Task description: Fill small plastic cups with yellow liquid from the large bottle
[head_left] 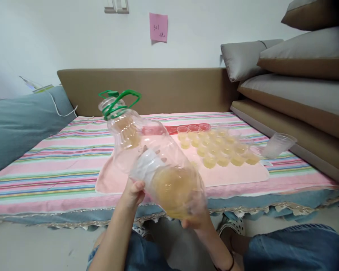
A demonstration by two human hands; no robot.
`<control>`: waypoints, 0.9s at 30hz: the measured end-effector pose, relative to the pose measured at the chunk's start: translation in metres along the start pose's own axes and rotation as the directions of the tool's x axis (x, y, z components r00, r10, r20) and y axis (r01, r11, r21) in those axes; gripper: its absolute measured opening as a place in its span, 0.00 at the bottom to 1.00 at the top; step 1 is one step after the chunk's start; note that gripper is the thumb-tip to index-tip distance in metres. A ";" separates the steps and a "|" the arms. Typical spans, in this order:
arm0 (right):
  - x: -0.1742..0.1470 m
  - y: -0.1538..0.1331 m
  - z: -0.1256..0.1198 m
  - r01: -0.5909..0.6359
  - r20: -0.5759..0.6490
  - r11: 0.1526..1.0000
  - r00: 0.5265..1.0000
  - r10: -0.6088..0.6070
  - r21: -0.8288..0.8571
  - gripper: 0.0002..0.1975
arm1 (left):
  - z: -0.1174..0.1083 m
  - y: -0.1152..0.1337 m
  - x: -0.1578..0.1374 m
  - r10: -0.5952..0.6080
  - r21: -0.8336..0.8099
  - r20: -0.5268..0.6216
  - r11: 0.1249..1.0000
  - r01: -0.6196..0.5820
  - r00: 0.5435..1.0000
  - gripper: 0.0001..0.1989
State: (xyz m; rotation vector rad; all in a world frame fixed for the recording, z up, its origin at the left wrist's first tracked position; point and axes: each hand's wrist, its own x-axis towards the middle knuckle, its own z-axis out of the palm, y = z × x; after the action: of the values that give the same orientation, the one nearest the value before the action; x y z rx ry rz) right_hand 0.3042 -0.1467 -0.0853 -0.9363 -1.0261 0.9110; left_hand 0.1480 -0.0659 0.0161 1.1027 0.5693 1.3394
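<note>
A large clear plastic bottle (pixel 172 150) with a green handle (pixel 130 92) is tilted between my hands, its mouth to the upper left and pale yellow liquid pooled at its base. My left hand (pixel 135 190) is closed around its side at the white label (pixel 147 163). Under and beside the base, my right hand (pixel 196 216) supports it, partly blurred. Behind its neck a green cap (pixel 113 93) shows, seemingly on a second bottle with yellowish liquid, mostly hidden. To the right, several clear plastic cups (pixel 223 160) holding pale yellow liquid stand in rows.
The cups stand on a pink towel (pixel 237 177) over a striped bedsheet (pixel 59 162). A stack of clear cups (pixel 279 145) lies on its side at the right. Something red (pixel 173 130) lies behind. Cushions (pixel 305 90) are piled at right; a brown backboard (pixel 158 90) runs behind.
</note>
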 end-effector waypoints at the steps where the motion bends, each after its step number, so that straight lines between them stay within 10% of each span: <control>1: 0.003 0.002 0.006 -0.007 0.034 1.000 0.999 0.007 0.023 0.74 | -0.007 0.005 0.001 0.059 0.040 -0.078 0.998 -0.056 0.995 0.55; 7: -0.019 0.038 -0.003 -0.131 0.109 0.985 0.987 0.119 0.112 0.66 | -0.054 0.017 0.011 0.327 0.430 -0.317 0.886 -0.172 0.890 0.46; 18: -0.049 0.038 -0.032 -0.168 0.063 0.979 0.985 0.162 0.112 0.34 | -0.087 0.005 0.054 0.693 0.844 -0.488 0.529 0.085 0.530 0.51; 27: -0.043 0.014 -0.049 -0.159 -0.012 0.982 0.987 0.161 0.106 0.29 | -0.070 -0.003 0.059 0.652 0.871 -0.471 0.449 0.198 0.594 0.64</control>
State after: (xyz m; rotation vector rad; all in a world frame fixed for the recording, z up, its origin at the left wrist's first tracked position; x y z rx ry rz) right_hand 0.3380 -0.1914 -0.1215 -0.9475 -0.8864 1.0766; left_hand 0.1014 0.0114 -0.0016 1.4033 2.0474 1.8671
